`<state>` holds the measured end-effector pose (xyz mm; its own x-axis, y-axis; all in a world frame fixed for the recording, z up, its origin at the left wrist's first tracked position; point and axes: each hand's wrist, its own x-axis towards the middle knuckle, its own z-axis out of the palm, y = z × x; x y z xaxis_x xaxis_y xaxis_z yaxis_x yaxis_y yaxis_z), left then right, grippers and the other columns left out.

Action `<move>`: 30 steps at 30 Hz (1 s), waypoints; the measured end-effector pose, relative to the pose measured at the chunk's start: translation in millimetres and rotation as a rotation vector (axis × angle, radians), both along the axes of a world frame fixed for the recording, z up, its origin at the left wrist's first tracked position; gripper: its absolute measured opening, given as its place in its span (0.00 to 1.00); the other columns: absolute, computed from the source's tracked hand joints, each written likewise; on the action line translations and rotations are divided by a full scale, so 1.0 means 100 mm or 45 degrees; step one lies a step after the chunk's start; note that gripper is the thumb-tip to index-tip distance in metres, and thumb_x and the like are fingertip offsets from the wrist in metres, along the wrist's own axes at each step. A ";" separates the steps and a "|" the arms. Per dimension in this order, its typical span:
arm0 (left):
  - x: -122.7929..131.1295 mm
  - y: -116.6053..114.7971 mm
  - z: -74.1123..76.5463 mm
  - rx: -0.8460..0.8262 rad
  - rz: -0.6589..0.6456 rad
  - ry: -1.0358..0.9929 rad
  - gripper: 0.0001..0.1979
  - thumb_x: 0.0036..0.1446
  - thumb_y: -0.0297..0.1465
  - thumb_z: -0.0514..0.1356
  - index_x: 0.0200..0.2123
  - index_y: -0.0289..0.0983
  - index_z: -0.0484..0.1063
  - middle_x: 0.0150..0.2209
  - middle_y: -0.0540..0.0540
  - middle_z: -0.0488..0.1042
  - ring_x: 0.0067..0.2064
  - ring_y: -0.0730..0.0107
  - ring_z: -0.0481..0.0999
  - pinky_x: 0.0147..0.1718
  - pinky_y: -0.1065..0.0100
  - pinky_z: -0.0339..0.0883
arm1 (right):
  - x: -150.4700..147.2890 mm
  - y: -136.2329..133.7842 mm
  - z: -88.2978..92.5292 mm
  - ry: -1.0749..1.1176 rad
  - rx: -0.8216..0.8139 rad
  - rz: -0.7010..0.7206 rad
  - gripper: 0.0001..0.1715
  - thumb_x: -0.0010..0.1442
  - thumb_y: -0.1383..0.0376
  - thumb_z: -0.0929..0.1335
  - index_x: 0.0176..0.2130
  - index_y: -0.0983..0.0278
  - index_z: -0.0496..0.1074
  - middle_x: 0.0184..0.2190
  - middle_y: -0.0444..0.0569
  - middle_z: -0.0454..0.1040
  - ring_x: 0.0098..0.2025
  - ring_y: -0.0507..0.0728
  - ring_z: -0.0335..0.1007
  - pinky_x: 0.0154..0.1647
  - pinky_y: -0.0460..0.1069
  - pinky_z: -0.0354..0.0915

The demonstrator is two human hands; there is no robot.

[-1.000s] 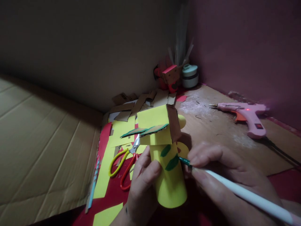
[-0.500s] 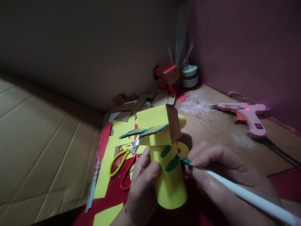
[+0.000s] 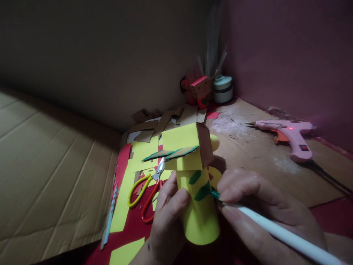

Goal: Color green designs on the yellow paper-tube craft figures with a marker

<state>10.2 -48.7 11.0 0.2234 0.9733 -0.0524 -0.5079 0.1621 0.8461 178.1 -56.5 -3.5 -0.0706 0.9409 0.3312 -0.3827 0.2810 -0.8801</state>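
A yellow paper figure (image 3: 200,224) has a tube body, a box-shaped head with a brown cardboard side, and two green-edged cardboard leaf shapes jutting from the head. Two green leaf marks show on the tube. My left hand (image 3: 169,217) grips the tube from its left side. In my right hand (image 3: 256,206), pinched between thumb and fingers, is a white marker (image 3: 284,232) whose green tip touches the right end of the lower leaf mark. Scissors (image 3: 158,173) with one yellow and one red handle lie just left of the figure.
A pink glue gun (image 3: 292,136) with a red light rests on brown cardboard (image 3: 248,147) at right. Behind stand a small cardboard figure (image 3: 200,88) and a pale green container (image 3: 223,89). Yellow paper (image 3: 120,206), cardboard scraps and a blue pencil (image 3: 110,217) lie left, beside a large cardboard panel (image 3: 55,165).
The marker tip has moved slightly down and left, onto the lower leaf mark, with my right hand. The yellow figure has shifted very slightly right.
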 end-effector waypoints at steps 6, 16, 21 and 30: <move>-0.01 0.01 0.00 -0.009 0.025 0.025 0.07 0.60 0.37 0.70 0.35 0.40 0.83 0.31 0.50 0.81 0.31 0.73 0.79 0.33 0.75 0.76 | 0.01 0.02 -0.01 -0.011 0.040 0.018 0.10 0.67 0.69 0.71 0.40 0.52 0.79 0.33 0.45 0.77 0.34 0.57 0.78 0.33 0.49 0.76; 0.00 0.02 -0.01 0.014 -0.018 -0.042 0.06 0.62 0.36 0.69 0.38 0.40 0.84 0.35 0.50 0.86 0.34 0.71 0.84 0.38 0.76 0.78 | 0.00 -0.04 0.02 0.027 -0.109 -0.069 0.09 0.66 0.68 0.72 0.38 0.53 0.79 0.33 0.45 0.78 0.35 0.57 0.79 0.33 0.48 0.76; -0.01 0.03 -0.02 0.003 -0.013 -0.033 0.07 0.62 0.36 0.69 0.41 0.41 0.84 0.36 0.49 0.86 0.35 0.68 0.85 0.37 0.74 0.79 | -0.02 0.00 -0.01 0.034 -0.118 -0.051 0.08 0.66 0.68 0.72 0.38 0.53 0.79 0.33 0.46 0.79 0.32 0.56 0.77 0.33 0.49 0.77; 0.01 0.04 0.00 0.028 -0.050 -0.016 0.08 0.62 0.36 0.68 0.41 0.40 0.84 0.37 0.49 0.85 0.34 0.70 0.84 0.36 0.75 0.78 | 0.00 -0.01 -0.05 -0.026 -0.119 -0.103 0.08 0.67 0.68 0.72 0.38 0.53 0.78 0.33 0.44 0.78 0.33 0.56 0.78 0.33 0.48 0.76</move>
<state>10.8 -44.7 10.6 0.2619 0.9647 -0.0284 -0.5118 0.1638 0.8433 177.6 -57.3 -8.2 0.0013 0.9705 0.2411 -0.3438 0.2268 -0.9113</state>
